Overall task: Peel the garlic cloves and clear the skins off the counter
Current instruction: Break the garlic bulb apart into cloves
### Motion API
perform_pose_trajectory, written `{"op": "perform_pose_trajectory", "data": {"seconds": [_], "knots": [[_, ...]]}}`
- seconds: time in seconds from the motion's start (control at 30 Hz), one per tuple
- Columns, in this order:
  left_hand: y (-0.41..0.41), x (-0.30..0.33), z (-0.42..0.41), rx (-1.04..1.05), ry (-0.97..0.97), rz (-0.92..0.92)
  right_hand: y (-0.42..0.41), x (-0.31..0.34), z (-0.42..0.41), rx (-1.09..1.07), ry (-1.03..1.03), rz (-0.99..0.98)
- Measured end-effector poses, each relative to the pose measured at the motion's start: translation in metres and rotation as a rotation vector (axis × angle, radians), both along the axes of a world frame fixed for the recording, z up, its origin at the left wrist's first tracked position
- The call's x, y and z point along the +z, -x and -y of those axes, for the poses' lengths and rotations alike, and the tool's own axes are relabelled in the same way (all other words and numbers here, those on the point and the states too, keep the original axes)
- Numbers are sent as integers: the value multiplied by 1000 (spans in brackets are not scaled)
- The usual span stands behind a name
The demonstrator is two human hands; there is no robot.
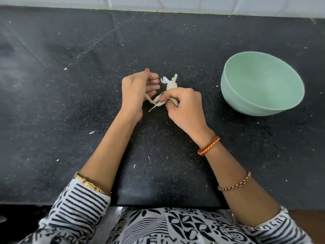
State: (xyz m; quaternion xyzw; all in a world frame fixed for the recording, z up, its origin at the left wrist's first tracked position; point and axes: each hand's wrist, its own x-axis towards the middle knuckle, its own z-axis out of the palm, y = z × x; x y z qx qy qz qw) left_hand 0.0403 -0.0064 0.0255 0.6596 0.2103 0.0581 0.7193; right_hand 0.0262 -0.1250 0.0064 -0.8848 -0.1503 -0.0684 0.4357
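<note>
My right hand [184,104] grips a garlic piece [171,84] over the middle of the black counter [70,103]; its papery stem end sticks up past my fingers. A long strip of dry garlic skin [155,103] stretches from my right fingers to my left hand [137,92], whose curled fingers hold the strip's other end. Most of the clove is hidden inside my right hand. Small white skin flakes [91,132] lie scattered on the counter.
A pale green bowl [260,103] stands to the right of my hands, and nothing shows inside it. A white tiled wall [175,4] runs along the back edge. The counter's front edge is just before my body.
</note>
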Motion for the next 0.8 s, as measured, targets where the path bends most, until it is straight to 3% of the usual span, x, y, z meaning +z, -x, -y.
{"op": "perform_pose_trajectory", "data": {"seconds": [0.43,0.8], "knots": [[0,-2,-7,-84,-209,60,-5,12,12,21,-22,-153],[-1,-6,-7,-106,-242,99,-4,12,11,40,-11,-187]]}}
